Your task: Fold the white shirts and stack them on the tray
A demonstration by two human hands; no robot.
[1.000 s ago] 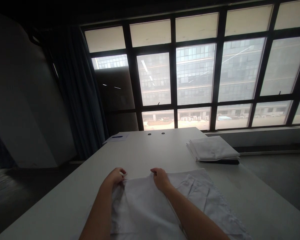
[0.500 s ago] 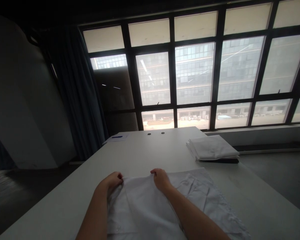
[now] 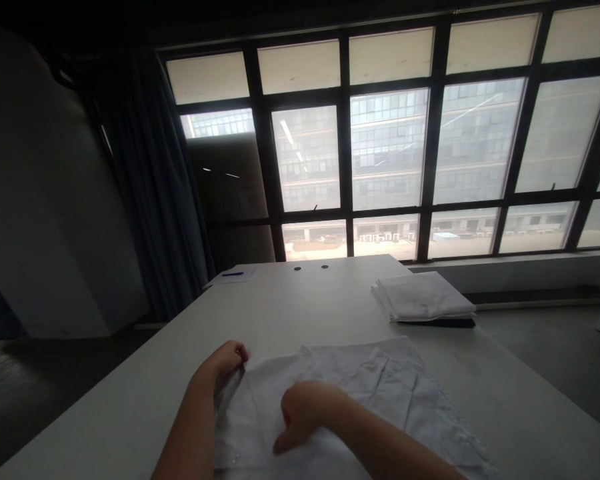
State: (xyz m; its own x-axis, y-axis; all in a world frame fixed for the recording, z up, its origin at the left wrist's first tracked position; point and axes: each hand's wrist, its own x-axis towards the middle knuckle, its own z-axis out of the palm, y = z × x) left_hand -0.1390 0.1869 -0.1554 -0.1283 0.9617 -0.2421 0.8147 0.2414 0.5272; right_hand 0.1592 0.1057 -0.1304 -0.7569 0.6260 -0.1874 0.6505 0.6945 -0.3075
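A white cloth (image 3: 375, 387) with creases and seams lies spread on the near part of the white table. My left hand (image 3: 230, 359) is closed on its far left corner, fingers pinched on the edge. Above the middle of the cloth is my right hand (image 3: 307, 410), slightly blurred. Its fingers are curled, the thumb points down and stands apart from them, and no cloth shows between them. Part of the cloth lies hidden under my right forearm.
On the white table (image 3: 290, 307), a folded stack of white cloth (image 3: 425, 297) lies at the right edge with something black beneath it. A blue pen (image 3: 233, 274) rests on paper at the far left. Windows and a dark blue curtain (image 3: 155, 200) stand behind.
My right hand has left the far edge of the cloth and come back toward me, over its middle. My left hand stays at the corner.
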